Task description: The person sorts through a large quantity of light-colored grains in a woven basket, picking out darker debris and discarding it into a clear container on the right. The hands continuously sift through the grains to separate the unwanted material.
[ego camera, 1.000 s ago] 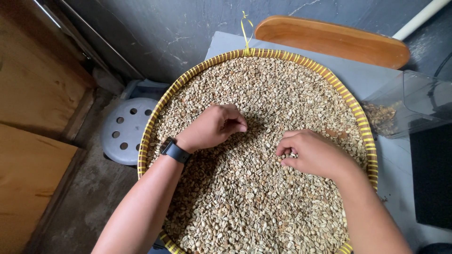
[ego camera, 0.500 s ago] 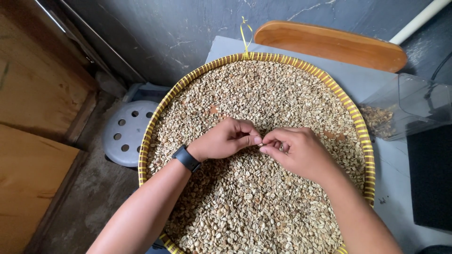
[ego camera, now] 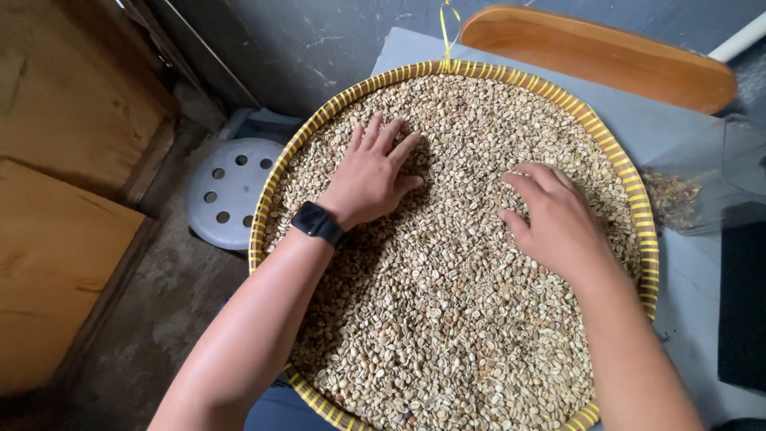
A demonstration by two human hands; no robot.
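Both hands, the left hand (ego camera: 373,177) and the right hand (ego camera: 558,219), are laid flat with spread fingers on the pale beans (ego camera: 447,319). The beans are judged light, hard and loose, so only pinching or scooping holds them; the woven tray (ego camera: 267,199) is best held by its rim.

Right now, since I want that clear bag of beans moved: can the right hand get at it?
Probably yes. The right hand lies flat on the beans near the tray's right rim, and the clear bag sits just beyond, nothing between.

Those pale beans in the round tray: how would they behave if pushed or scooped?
The beans are small, loose and smooth, so they would likely slide and spill aside like gravel. Both flat hands, left hand and right hand, rest on them; the woven tray rim probably contains them.
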